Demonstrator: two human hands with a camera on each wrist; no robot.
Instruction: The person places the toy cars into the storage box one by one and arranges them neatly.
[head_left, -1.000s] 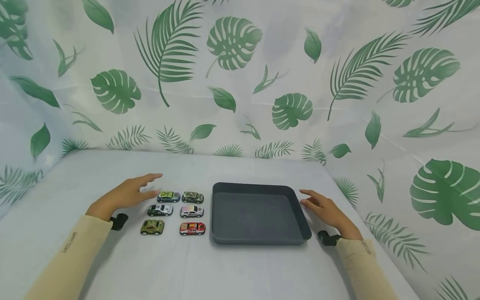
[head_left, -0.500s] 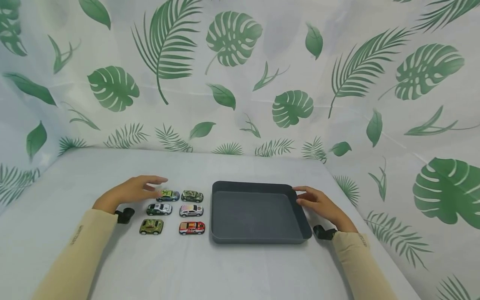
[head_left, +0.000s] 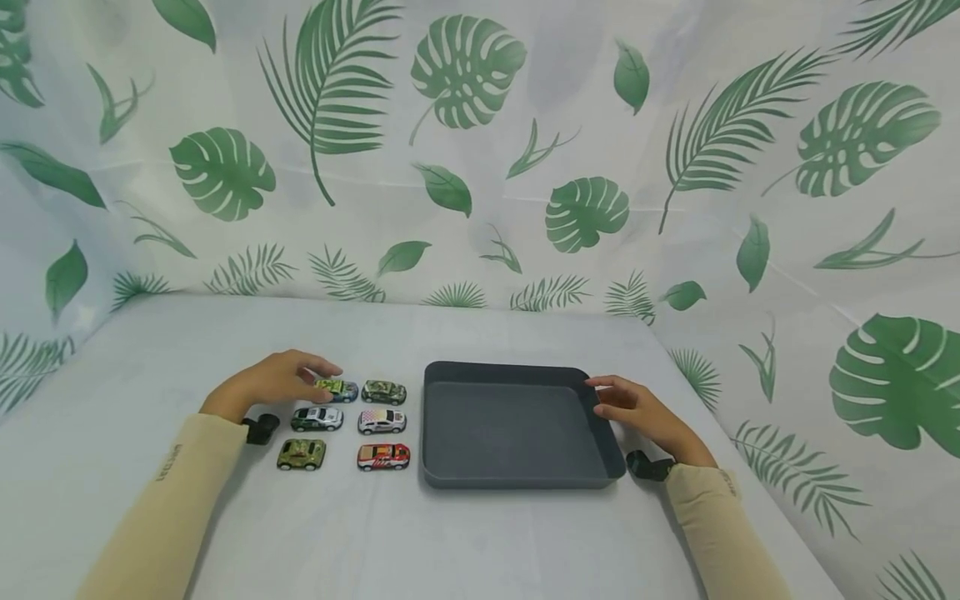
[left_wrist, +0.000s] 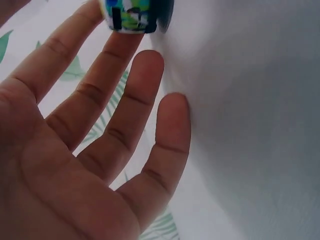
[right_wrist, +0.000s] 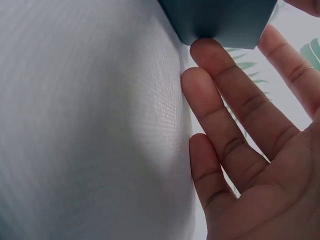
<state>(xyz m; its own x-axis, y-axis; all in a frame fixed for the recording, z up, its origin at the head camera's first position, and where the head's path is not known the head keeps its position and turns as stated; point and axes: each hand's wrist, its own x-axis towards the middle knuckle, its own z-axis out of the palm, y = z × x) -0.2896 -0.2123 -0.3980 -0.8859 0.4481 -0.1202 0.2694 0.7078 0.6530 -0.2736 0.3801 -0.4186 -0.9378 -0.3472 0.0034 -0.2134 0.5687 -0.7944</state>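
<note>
Between thumb and fingers of your left hand [head_left: 279,379], the green-blue car [head_left: 342,391] is stretching left-to-right; whether pinched, I cannot tell

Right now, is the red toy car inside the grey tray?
No, the red toy car stands just left of the grey tray.

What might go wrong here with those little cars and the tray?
The left hand is at the yellow-green car; it might bump the white-and-green car close in front. The right hand is at the right side of the gray tray; a push could slide it toward the red car.
</note>
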